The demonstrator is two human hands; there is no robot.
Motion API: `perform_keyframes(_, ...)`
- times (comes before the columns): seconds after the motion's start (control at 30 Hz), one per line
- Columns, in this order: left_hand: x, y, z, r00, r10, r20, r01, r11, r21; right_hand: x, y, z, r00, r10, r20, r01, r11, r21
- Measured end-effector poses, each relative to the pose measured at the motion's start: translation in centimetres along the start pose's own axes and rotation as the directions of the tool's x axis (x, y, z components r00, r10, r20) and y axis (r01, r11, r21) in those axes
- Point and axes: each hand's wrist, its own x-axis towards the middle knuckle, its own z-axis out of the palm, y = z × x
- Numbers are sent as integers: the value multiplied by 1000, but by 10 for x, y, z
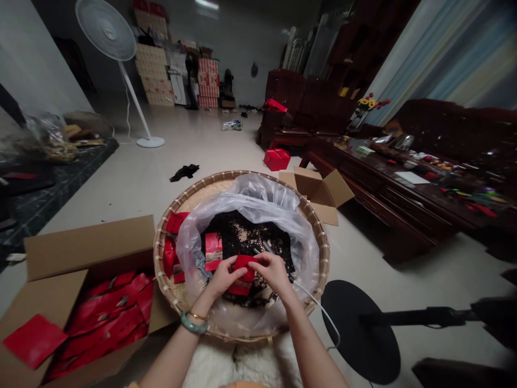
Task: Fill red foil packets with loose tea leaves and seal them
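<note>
Both hands meet over a round woven bamboo basket (323, 253) lined with a clear plastic bag (305, 237). My left hand (223, 277) and my right hand (271, 269) pinch the two upper sides of a small red packet (243, 277). Dark, loose, leaf-like bits (230, 226) lie in the bag beneath. Another red packet (214, 250) rests there, left of the held one. Beside my right hand a metal-ended tool (267, 247) is partly hidden, and a white cord (315, 299) runs from there over the rim. More red packets (169, 253) sit between bag and basket wall.
An open cardboard box (92, 242) full of red packets stands at the left. An open carton (323, 194) lies beyond the basket, near a dark wooden table (363, 199). A black round stand base (359, 328) is on the right. A white fan (150, 142) stands farther back.
</note>
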Motion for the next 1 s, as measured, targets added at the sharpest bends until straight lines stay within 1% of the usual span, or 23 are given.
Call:
perform_keyframes(0.07,0,1,-1,999,16,-32,-16,1000,-5,1,1,2,1000,-1,1,1,1000,30)
perform_keyframes(0.17,1,1,-1,993,69,-100,-68,998,18,3,3,4,1000,-4,12,3,999,48)
perform_keyframes(0.27,1,1,-2,990,77,-116,-77,997,5,5,6,6,1000,4,1,-4,998,59)
perform_keyframes(0.43,2,1,-2,997,49,-66,-51,998,-31,6,6,8,1000,11,-20,-10,998,66)
perform_keyframes(0.6,2,-2,-2,998,-9,-66,11,999,39,5,3,10,999,-41,-19,41,999,33)
perform_keyframes(0.7,2,-2,-2,997,-44,-57,46,998,36,6,5,10,1000,12,9,-13,998,67)
perform_keyframes(0.77,2,-2,-2,998,-43,-53,45,998,40,6,7,10,998,64,28,-66,994,82)
perform_keyframes(0.83,2,-1,-2,998,-34,-47,36,998,49,6,8,9,996,82,38,-85,993,84)
perform_keyframes(0.93,2,1,-3,999,-31,-17,31,999,-16,6,6,8,999,30,25,-32,998,57)
perform_keyframes(1.0,1,1,-3,997,-68,22,69,994,-79,7,4,8,1000,-5,29,4,999,38)
